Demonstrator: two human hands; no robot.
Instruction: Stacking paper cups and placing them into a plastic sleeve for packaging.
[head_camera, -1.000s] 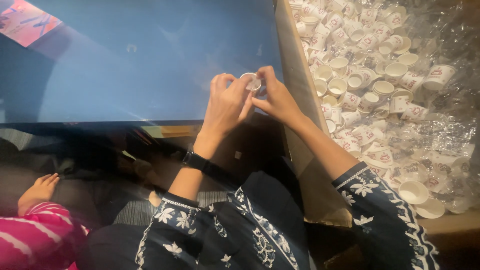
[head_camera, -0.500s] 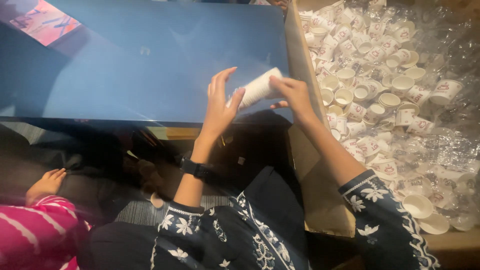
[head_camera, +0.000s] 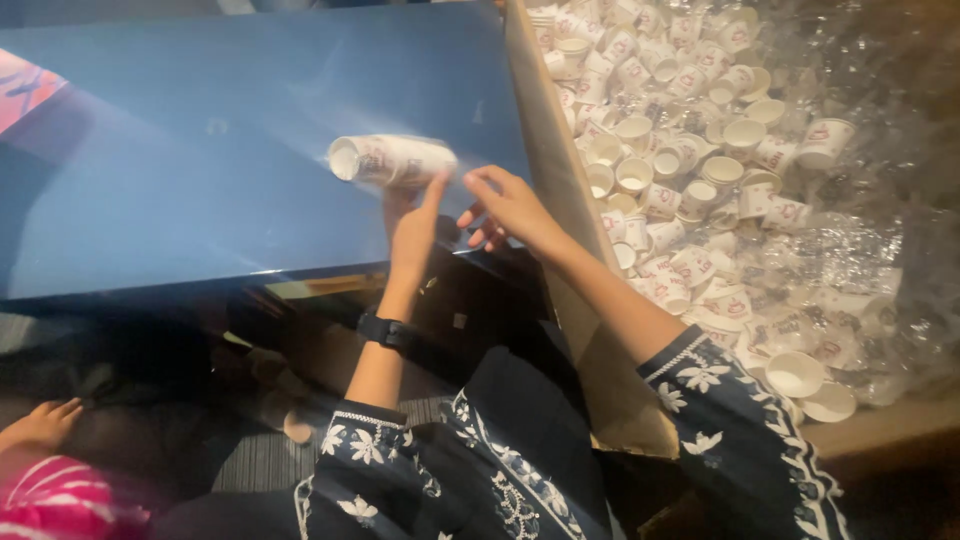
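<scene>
I am steadying a light, crushable stack of paper cups (head_camera: 392, 160) lying on the table (head_camera: 180, 200), left hand (head_camera: 412, 225) fingertips touching it, right hand (head_camera: 510, 205) spread loosely, best gripped mid-stack.

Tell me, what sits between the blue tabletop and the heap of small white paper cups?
In the head view, a brown cardboard box wall separates the blue tabletop from the cups.

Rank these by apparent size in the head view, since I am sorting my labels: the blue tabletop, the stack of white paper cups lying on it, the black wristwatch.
1. Blue tabletop, by far the largest.
2. Stack of white paper cups, lying on its side by the left hand.
3. Black wristwatch, the smallest, though it sits nearer the camera.
</scene>
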